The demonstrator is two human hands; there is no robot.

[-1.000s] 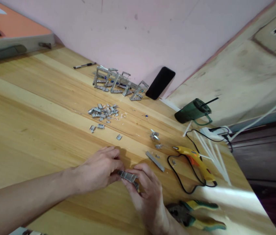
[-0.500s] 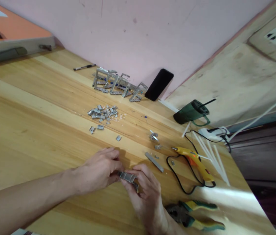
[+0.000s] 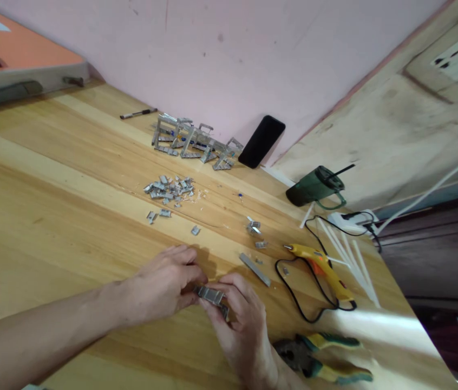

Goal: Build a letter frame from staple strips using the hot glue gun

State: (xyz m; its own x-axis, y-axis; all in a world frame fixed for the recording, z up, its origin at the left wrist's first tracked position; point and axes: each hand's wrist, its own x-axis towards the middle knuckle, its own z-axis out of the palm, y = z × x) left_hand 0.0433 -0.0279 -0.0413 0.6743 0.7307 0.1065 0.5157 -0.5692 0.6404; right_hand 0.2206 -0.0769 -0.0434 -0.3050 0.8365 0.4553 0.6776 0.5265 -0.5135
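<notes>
A small grey metal assembly [image 3: 211,295], made of short channel pieces in a row, is held low over the table between both hands. My right hand [image 3: 243,325] is closed around its right end, thumb below and fingers above. My left hand [image 3: 172,279] pinches at its left end; the fingertips partly hide what they touch there. Just beyond my right hand lies a straight grey metal strip [image 3: 255,269]. Farther off are a pile of small cut metal pieces [image 3: 168,188] and a single loose piece [image 3: 195,231].
Several metal frames [image 3: 194,143] stand by the wall near a leaning phone [image 3: 262,142] and a pen [image 3: 138,114]. To the right are a green mug [image 3: 314,186], a yellow glue gun [image 3: 322,265] with its cord, white glue sticks [image 3: 351,260], a power strip [image 3: 353,221] and pliers [image 3: 318,355].
The view has shifted very slightly. Both hands keep their hold on the metal assembly, with hardly any movement.
</notes>
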